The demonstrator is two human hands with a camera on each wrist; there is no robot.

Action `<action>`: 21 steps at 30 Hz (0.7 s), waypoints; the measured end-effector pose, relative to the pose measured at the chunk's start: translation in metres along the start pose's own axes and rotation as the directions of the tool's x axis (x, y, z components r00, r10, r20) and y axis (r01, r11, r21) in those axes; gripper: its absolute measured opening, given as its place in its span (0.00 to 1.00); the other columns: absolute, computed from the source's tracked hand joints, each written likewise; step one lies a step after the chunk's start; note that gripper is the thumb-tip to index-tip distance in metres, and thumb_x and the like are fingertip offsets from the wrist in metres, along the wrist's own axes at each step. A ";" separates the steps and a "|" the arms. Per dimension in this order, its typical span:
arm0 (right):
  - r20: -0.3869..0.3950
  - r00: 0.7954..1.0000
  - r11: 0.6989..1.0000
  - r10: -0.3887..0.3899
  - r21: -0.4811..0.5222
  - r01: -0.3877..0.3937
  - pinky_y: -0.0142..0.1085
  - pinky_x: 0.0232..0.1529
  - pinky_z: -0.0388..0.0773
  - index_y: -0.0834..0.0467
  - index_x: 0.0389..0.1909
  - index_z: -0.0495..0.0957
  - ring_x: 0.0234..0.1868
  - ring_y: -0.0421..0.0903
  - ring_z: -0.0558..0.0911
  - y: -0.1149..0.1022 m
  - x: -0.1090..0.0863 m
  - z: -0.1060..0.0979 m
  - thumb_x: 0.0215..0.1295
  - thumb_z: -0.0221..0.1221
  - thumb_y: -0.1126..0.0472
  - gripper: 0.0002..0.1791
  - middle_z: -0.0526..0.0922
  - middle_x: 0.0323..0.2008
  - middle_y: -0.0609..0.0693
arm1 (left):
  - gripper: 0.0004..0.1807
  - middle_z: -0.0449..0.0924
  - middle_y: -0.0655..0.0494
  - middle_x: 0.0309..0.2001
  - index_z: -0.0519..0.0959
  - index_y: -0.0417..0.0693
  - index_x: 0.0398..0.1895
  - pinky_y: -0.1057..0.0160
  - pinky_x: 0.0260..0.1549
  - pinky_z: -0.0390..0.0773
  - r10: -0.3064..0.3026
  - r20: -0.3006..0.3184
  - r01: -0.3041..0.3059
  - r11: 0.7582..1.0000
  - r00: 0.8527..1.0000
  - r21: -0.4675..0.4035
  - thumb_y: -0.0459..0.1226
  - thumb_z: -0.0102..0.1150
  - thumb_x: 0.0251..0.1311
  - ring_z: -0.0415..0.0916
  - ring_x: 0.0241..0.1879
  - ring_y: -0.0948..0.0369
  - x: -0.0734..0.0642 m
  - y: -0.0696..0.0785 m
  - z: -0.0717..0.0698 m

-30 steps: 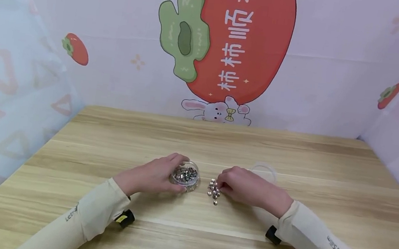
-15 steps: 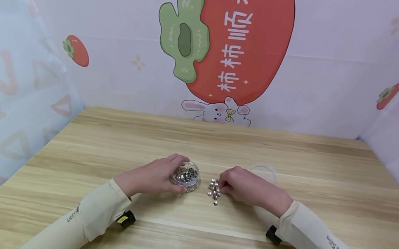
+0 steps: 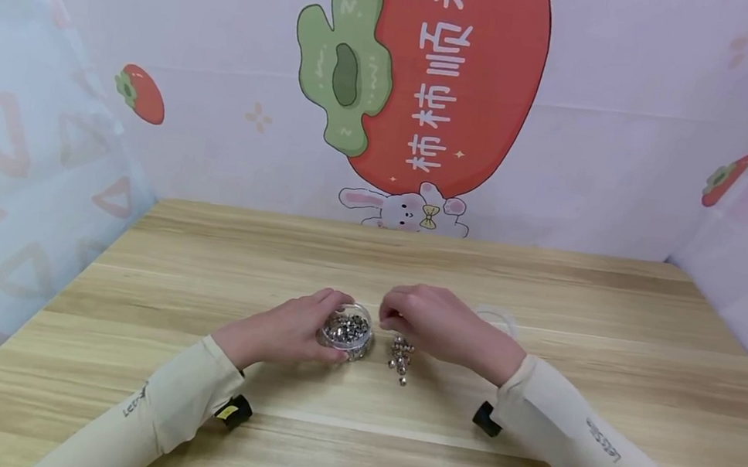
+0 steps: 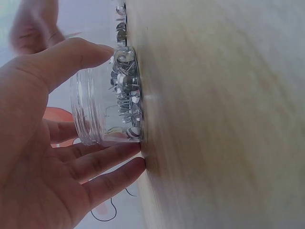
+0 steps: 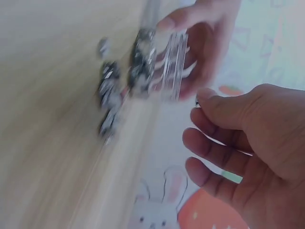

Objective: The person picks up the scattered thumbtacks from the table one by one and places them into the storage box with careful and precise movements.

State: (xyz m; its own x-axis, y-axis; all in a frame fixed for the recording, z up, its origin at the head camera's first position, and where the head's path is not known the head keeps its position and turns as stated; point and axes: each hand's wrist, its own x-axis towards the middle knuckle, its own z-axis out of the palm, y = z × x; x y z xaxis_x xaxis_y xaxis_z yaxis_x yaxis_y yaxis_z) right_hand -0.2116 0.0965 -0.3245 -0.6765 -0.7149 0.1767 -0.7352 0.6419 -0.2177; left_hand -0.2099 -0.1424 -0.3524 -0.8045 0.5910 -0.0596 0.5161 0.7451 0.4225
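Note:
My left hand (image 3: 295,333) grips a clear round jar (image 3: 360,349) standing on the table, thumb on the near side and fingers around the far side. Silver thumbtacks (image 4: 125,86) lie inside the jar, which has no lid on. To its right, a small pile of loose thumbtacks (image 3: 400,355) lies on the wood. My right hand (image 3: 442,328) is raised above that pile, close to the jar's right side. Its thumb and forefinger pinch a thumbtack (image 5: 197,100), mostly hidden by the fingertips; a thin pin shows faintly in the left wrist view.
A clear round lid (image 3: 502,317) lies flat behind my right hand, partly covered by it. The wooden table (image 3: 260,247) ends at a printed backdrop (image 3: 219,129), with side sheets at left and right.
My right hand has lifted from the pile and moved left toward the jar, pinching a thumbtack. The left hand and the jar stay in place.

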 end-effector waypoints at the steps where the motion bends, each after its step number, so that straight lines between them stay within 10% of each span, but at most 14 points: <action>1: -0.006 1.000 1.000 -0.013 -0.004 0.012 0.30 0.36 0.77 0.50 0.33 0.82 0.30 0.35 0.75 -0.004 0.005 0.000 0.65 0.62 0.60 0.02 0.80 0.30 0.39 | 0.41 0.72 0.49 0.61 0.63 0.47 0.67 0.51 0.57 0.75 -0.002 0.000 0.002 1.000 1.000 -0.002 0.50 0.69 0.53 0.75 0.56 0.52 0.000 0.000 0.000; 9: -0.049 0.998 0.999 -0.050 0.000 0.050 0.29 0.38 0.78 0.51 0.39 0.82 0.32 0.36 0.77 -0.018 0.023 0.006 0.64 0.63 0.60 0.05 0.83 0.34 0.41 | 0.40 0.72 0.51 0.58 0.62 0.47 0.66 0.54 0.54 0.76 0.026 0.009 -0.026 0.999 1.000 -0.019 0.51 0.67 0.54 0.76 0.52 0.56 0.002 0.000 0.004; 16: 0.007 1.000 0.998 -0.022 -0.051 0.023 0.47 0.61 0.72 0.46 0.69 0.64 0.63 0.44 0.74 -0.013 0.023 0.001 0.52 0.65 0.35 0.44 0.75 0.62 0.44 | 0.40 0.72 0.49 0.60 0.63 0.47 0.67 0.51 0.56 0.76 0.011 -0.007 -0.011 1.000 1.000 0.002 0.51 0.67 0.53 0.76 0.54 0.52 0.002 0.001 0.003; 21: 0.042 0.999 0.998 -0.019 -0.051 0.021 0.49 0.64 0.68 0.44 0.72 0.60 0.68 0.45 0.69 -0.012 0.018 0.000 0.49 0.64 0.30 0.50 0.70 0.67 0.44 | 0.40 0.73 0.49 0.57 0.64 0.48 0.66 0.52 0.53 0.77 0.002 -0.014 -0.002 1.000 1.000 0.004 0.50 0.68 0.52 0.77 0.52 0.53 0.001 0.000 0.002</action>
State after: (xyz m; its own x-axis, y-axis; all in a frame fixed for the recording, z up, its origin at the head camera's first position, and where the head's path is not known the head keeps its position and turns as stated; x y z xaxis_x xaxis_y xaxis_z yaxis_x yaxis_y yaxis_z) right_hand -0.2153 0.0761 -0.3185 -0.6599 -0.7383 0.1399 -0.7507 0.6398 -0.1647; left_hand -0.2106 -0.1413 -0.3548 -0.8073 0.5883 -0.0459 0.5190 0.7449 0.4192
